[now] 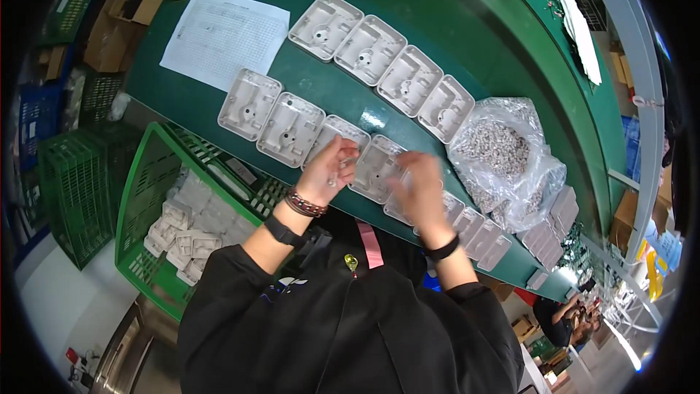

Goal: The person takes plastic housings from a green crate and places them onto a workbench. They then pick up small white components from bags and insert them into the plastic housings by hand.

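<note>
My left hand [329, 171] is turned palm up with its fingers curled over. Small pale bits show at the palm, too small to name. It hovers over the near row, partly covering a grey plastic housing [340, 128]. My right hand [421, 188] is smeared by motion, so its fingers do not read clearly. It is at the right edge of another open grey housing [375, 168]. These shallow trays have moulded ribs and a round boss inside. To the left in the same row lie two more, a housing [290, 131] and an end housing [249, 104].
A far row of similar housings [370, 51] runs toward a clear plastic bag [503, 149] of small metallic parts. Grey covers [485, 239] line the table's near right edge. A printed sheet [222, 36] lies at left. Below stands a green crate [138, 197] holding housings.
</note>
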`<action>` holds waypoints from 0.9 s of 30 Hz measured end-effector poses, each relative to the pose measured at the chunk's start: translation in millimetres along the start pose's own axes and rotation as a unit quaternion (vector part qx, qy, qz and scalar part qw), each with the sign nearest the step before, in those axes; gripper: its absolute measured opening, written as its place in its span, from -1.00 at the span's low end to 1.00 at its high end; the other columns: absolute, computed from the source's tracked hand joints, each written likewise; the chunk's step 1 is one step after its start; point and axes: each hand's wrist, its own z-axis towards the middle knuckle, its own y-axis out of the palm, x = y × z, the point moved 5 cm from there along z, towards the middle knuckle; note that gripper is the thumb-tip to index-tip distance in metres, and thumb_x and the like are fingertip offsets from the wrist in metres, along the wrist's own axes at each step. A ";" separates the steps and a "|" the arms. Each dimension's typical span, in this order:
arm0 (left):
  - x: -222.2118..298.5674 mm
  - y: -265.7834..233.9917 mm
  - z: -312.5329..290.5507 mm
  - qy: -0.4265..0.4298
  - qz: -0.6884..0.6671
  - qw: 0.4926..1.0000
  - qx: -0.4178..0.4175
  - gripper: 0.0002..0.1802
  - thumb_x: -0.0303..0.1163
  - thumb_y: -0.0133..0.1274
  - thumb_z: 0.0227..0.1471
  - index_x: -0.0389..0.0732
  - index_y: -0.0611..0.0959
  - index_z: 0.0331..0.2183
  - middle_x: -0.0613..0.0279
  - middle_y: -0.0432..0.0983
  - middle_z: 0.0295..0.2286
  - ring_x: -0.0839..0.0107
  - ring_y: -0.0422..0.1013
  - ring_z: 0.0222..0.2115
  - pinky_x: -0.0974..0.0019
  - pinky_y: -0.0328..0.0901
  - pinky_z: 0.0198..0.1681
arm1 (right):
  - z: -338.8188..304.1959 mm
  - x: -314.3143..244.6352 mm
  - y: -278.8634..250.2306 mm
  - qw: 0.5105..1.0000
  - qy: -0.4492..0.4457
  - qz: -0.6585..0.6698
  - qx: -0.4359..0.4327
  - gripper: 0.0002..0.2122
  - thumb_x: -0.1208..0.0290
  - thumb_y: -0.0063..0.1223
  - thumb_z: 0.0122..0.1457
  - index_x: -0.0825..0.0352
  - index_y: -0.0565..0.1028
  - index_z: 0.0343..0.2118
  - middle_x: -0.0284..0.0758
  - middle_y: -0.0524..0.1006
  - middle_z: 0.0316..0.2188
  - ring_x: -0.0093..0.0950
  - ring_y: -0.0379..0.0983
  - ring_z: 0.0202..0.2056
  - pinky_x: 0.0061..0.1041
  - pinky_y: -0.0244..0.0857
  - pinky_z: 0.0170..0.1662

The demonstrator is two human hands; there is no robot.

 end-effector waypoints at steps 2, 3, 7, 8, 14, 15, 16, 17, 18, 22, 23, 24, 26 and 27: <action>1.4 16.4 1.0 0.011 0.020 0.998 0.053 -0.56 -0.01 -0.22 0.10 -0.21 0.44 -0.27 0.33 0.39 -0.41 0.54 0.19 -0.56 0.52 0.10 -0.52 | 7.7 -39.0 35.8 0.998 -0.038 0.018 -0.054 -0.65 0.47 0.18 -0.21 0.33 0.41 -0.27 -0.24 0.39 -0.33 -0.26 0.30 -0.26 -0.36 0.19 -0.22; 4.2 22.5 -3.7 0.023 0.036 0.993 0.107 -0.54 0.02 -0.23 0.09 -0.21 0.44 -0.27 0.32 0.39 -0.41 0.52 0.22 -0.54 0.51 0.12 -0.50 | 7.1 -47.8 46.4 0.997 -0.041 0.018 -0.067 -0.65 0.47 0.18 -0.20 0.33 0.41 -0.27 -0.26 0.38 -0.33 -0.28 0.30 -0.27 -0.37 0.19 -0.22; 17.6 17.1 -12.1 0.015 -0.015 0.996 0.090 -0.48 0.08 -0.27 0.08 -0.21 0.44 -0.25 0.31 0.39 -0.42 0.48 0.29 -0.46 0.48 0.18 -0.42 | 18.0 -52.6 53.6 0.995 -0.076 0.064 -0.014 -0.66 0.49 0.14 -0.17 0.34 0.41 -0.24 -0.27 0.38 -0.34 -0.29 0.30 -0.29 -0.39 0.20 -0.25; 19.5 18.4 -13.5 0.006 -0.047 0.997 0.053 -0.46 0.10 -0.29 0.08 -0.20 0.43 -0.24 0.31 0.39 -0.42 0.46 0.31 -0.44 0.47 0.21 -0.39 | 20.1 -52.5 55.2 0.995 -0.077 0.066 -0.017 -0.66 0.49 0.14 -0.17 0.34 0.41 -0.24 -0.27 0.38 -0.34 -0.29 0.30 -0.29 -0.39 0.20 -0.25; 31.0 2.9 -23.0 0.070 0.151 0.982 0.084 -0.61 -0.05 -0.24 0.12 -0.21 0.42 -0.28 0.31 0.36 -0.43 0.52 0.29 -0.47 0.51 0.19 -0.39 | 33.1 -40.7 60.8 0.962 -0.003 0.273 0.012 -0.78 0.49 0.09 -0.08 0.37 0.37 -0.34 -0.24 0.37 -0.40 -0.25 0.36 -0.36 -0.39 0.26 -0.33; 33.1 -0.5 -28.3 0.069 0.261 0.960 0.069 -0.65 -0.11 -0.21 0.12 -0.22 0.40 -0.27 0.32 0.36 -0.44 0.53 0.31 -0.45 0.50 0.22 -0.36 | 33.2 -35.3 62.2 0.940 0.052 0.337 0.028 -0.80 0.48 0.09 -0.07 0.38 0.36 -0.37 -0.23 0.38 -0.42 -0.25 0.37 -0.39 -0.39 0.28 -0.35; 33.9 -2.4 -33.2 0.066 0.368 0.926 0.053 -0.68 -0.17 -0.19 0.12 -0.23 0.39 -0.26 0.32 0.36 -0.45 0.54 0.32 -0.44 0.50 0.25 -0.33 | 31.8 -35.7 61.0 0.940 0.051 0.336 0.026 -0.80 0.48 0.09 -0.07 0.38 0.36 -0.37 -0.23 0.38 -0.42 -0.25 0.37 -0.39 -0.39 0.28 -0.35; 33.2 -4.6 -39.4 0.068 0.365 0.927 0.053 -0.68 -0.17 -0.19 0.12 -0.23 0.39 -0.26 0.32 0.36 -0.45 0.54 0.32 -0.44 0.50 0.25 -0.33 | 28.2 -41.9 62.4 0.970 0.003 0.240 -0.043 -0.81 0.48 0.08 -0.05 0.37 0.35 -0.39 -0.23 0.39 -0.43 -0.24 0.38 -0.40 -0.40 0.29 -0.38; 30.1 -3.5 -45.9 0.074 0.408 0.909 0.037 -0.74 -0.24 -0.15 0.10 -0.24 0.39 -0.28 0.32 0.38 -0.44 0.55 0.33 -0.44 0.50 0.24 -0.34 | 23.4 -46.4 64.1 0.983 -0.044 0.138 -0.111 -0.83 0.48 0.07 -0.04 0.37 0.34 -0.40 -0.22 0.40 -0.43 -0.23 0.40 -0.42 -0.40 0.30 -0.40; 32.7 -7.6 -56.8 0.072 0.471 0.879 0.001 -0.85 -0.43 -0.05 0.04 -0.26 0.39 -0.33 0.30 0.42 -0.43 0.57 0.35 -0.41 0.52 0.22 -0.35 | 18.4 -60.2 72.9 0.975 -0.095 0.032 -0.200 -0.83 0.46 0.08 -0.03 0.35 0.34 -0.42 -0.21 0.44 -0.46 -0.23 0.42 -0.48 -0.40 0.31 -0.47; 34.0 -10.5 -57.9 0.057 0.455 0.889 -0.004 -0.85 -0.46 -0.04 0.02 -0.27 0.39 -0.32 0.30 0.42 -0.41 0.58 0.35 -0.38 0.52 0.23 -0.33 | 19.3 -63.0 74.6 0.973 -0.096 0.031 -0.210 -0.83 0.45 0.08 -0.03 0.34 0.34 -0.42 -0.21 0.45 -0.48 -0.24 0.43 -0.49 -0.40 0.32 -0.49; 35.1 -12.9 -58.0 0.042 0.439 0.897 -0.008 -0.85 -0.49 -0.03 0.01 -0.27 0.39 -0.32 0.30 0.42 -0.40 0.58 0.35 -0.35 0.52 0.23 -0.31 | 22.2 -64.8 76.1 0.972 -0.097 0.030 -0.212 -0.83 0.45 0.08 -0.03 0.34 0.34 -0.42 -0.21 0.45 -0.48 -0.24 0.43 -0.49 -0.40 0.32 -0.49; 41.5 -15.9 -54.4 0.062 0.417 0.907 0.009 -0.85 -0.49 -0.04 0.01 -0.27 0.39 -0.32 0.30 0.42 -0.40 0.58 0.35 -0.35 0.52 0.23 -0.31 | 31.0 -66.0 77.4 0.975 -0.081 0.053 -0.198 -0.82 0.46 0.10 -0.04 0.35 0.35 -0.40 -0.20 0.46 -0.49 -0.26 0.44 -0.52 -0.43 0.32 -0.49; 46.4 -17.9 -52.6 0.079 0.396 0.914 0.024 -0.85 -0.50 -0.04 0.01 -0.27 0.39 -0.32 0.30 0.41 -0.39 0.58 0.34 -0.35 0.52 0.23 -0.31 | 35.5 -67.3 78.0 0.977 -0.072 0.065 -0.190 -0.81 0.46 0.11 -0.04 0.36 0.35 -0.39 -0.19 0.47 -0.50 -0.28 0.45 -0.53 -0.45 0.32 -0.49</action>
